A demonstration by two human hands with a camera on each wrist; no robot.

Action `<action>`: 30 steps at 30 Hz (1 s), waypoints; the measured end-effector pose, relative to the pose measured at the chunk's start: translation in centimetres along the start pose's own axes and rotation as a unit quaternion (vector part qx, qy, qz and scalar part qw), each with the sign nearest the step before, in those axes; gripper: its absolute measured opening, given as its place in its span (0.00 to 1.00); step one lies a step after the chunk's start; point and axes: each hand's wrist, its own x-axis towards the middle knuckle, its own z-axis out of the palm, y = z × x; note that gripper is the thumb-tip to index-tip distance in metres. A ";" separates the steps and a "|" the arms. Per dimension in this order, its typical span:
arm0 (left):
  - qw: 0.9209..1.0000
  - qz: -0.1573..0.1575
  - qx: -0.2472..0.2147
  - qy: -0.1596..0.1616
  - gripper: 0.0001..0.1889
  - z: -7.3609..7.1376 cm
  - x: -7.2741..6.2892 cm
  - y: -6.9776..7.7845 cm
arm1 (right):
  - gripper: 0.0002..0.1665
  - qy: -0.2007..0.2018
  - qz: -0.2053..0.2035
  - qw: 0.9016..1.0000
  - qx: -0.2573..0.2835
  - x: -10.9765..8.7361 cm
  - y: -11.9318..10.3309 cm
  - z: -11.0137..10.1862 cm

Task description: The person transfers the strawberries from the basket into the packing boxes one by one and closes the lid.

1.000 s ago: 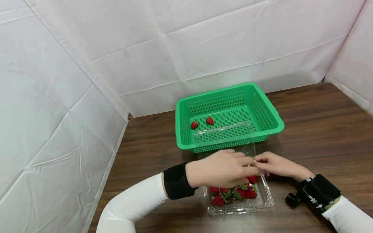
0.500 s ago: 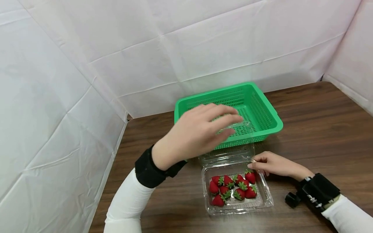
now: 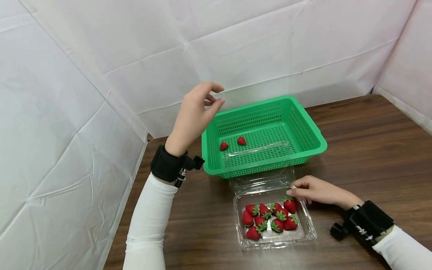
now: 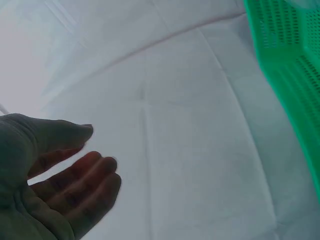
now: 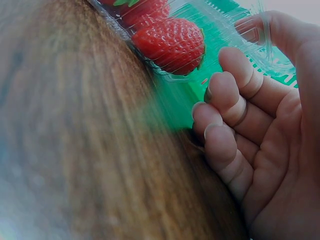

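My left hand [image 3: 195, 112] is raised above the back left corner of the green basket [image 3: 320, 144], its fingers loosely bent. Nothing lies between thumb and fingers of that left hand [image 4: 65, 175] in the left wrist view. My right hand [image 3: 318, 191] pinches the back right rim of a clear plastic clamshell box [image 3: 305, 234], thumb inside the wall and fingers outside. In the right wrist view, a strawberry [image 5: 172, 46] shows through the wall near the right hand [image 5: 260, 115]. Several strawberries [image 3: 260, 221] lie in the box, whose lid [image 3: 260, 180] leans open against the basket.
Two strawberries [image 3: 241, 141] rest on the basket's floor at its left. The wooden table [image 3: 371, 150] runs out to the right, with white cloth walls [image 3: 152, 67] behind it and at the left.
My left hand has lifted off the strawberries in the box and moved up and left, past the basket, holding nothing. The right hand keeps its hold on the rim.
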 end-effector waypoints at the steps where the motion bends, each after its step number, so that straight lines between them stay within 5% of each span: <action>1: 1.000 -0.008 -0.002 0.001 0.15 0.2 0.1 -0.6 | 0.20 0.000 0.000 1.000 0.000 0.0 0.0 0.0; 6: 0.999 -0.041 0.005 -0.006 0.15 1.1 0.6 -3.2 | 0.20 0.000 -0.001 1.000 -0.001 0.1 -0.1 0.1; 11: 0.992 -0.097 0.044 -0.074 0.14 2.8 1.2 -5.8 | 0.19 0.003 0.001 1.000 -0.007 0.1 0.0 0.1; 19: 0.953 -0.149 0.119 -0.237 0.16 6.7 1.3 -8.7 | 0.20 0.003 0.006 1.000 -0.007 -0.1 -0.1 0.2; 30: 0.922 -0.193 0.122 -0.314 0.19 10.0 0.9 -10.7 | 0.20 0.003 0.008 1.000 -0.009 -0.1 -0.3 0.5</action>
